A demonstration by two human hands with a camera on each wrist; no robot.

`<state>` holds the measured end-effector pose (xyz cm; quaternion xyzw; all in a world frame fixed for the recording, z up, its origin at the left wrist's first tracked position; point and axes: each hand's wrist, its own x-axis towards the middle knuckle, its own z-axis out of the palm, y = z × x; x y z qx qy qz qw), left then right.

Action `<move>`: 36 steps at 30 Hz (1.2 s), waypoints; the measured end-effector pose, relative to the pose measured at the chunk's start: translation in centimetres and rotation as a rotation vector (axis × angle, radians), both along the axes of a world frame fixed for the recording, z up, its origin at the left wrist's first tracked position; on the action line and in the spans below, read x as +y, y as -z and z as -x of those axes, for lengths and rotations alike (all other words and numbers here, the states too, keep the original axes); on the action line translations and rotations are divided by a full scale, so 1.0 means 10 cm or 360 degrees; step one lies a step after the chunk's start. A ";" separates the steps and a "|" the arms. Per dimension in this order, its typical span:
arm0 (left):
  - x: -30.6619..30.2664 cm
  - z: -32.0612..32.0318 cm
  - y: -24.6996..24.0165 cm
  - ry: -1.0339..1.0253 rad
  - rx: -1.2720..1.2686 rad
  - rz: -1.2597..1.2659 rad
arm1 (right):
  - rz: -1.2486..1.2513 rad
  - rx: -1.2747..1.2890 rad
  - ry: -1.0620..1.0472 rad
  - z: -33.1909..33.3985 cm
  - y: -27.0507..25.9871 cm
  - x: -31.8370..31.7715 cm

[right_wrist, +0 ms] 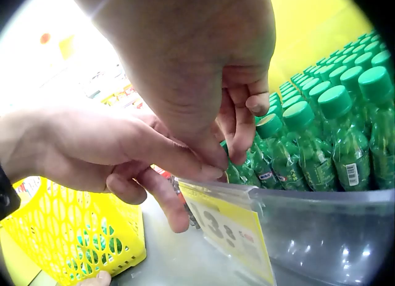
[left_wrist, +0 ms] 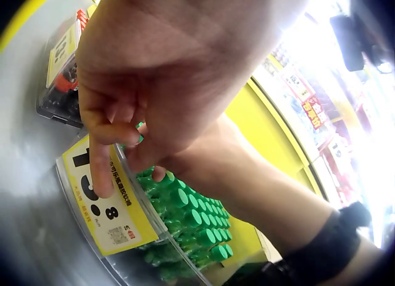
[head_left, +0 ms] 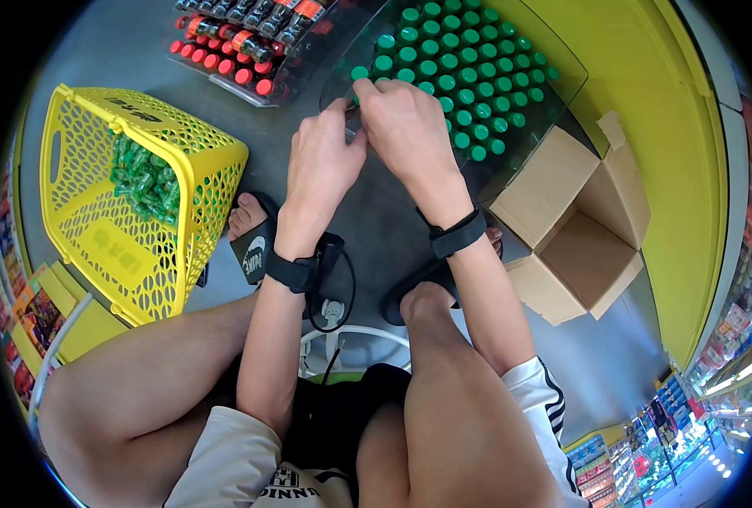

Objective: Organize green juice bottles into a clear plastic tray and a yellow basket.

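Observation:
Both hands meet at the near corner of a clear plastic bin [right_wrist: 327,215] packed with green-capped bottles [right_wrist: 315,153]. A yellow and white price tag [left_wrist: 120,221] hangs in a clear sleeve on its rim. My left hand [head_left: 321,157] pinches the tag's upper edge; one finger [left_wrist: 100,175] extends down across the printed front. Just beside it, my right hand [head_left: 405,123] bends its fingers over the rim, with its fingertips close to the left thumb and the nearest bottles. I cannot tell what those right fingertips hold, since the hands overlap there.
A yellow basket [head_left: 185,140] with green bottles [head_left: 145,178] lies on its side at the left. A bin of red-capped dark bottles [head_left: 245,76] stands at the far left. An open cardboard box [head_left: 541,182] sits at the right, beside a yellow panel [head_left: 659,127].

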<state>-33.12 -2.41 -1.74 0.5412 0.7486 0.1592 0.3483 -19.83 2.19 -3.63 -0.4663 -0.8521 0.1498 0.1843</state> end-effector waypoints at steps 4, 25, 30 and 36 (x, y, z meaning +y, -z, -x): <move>-0.01 -0.01 -0.01 0.0086 0.0010 0.0013 | 0.0036 -0.0113 0.0030 0.01 -0.04 -0.02; -0.05 -0.10 0.25 0.0009 0.0042 -0.0037 | 0.0370 0.0166 0.0265 -0.28 -0.15 -0.16; -0.03 -0.12 0.22 0.0031 0.0045 0.0023 | 0.0354 0.0207 0.0296 -0.30 -0.20 -0.17; -0.05 -0.13 0.29 -0.0038 -0.0090 -0.0008 | 0.0443 0.0290 0.0322 -0.37 -0.35 -0.22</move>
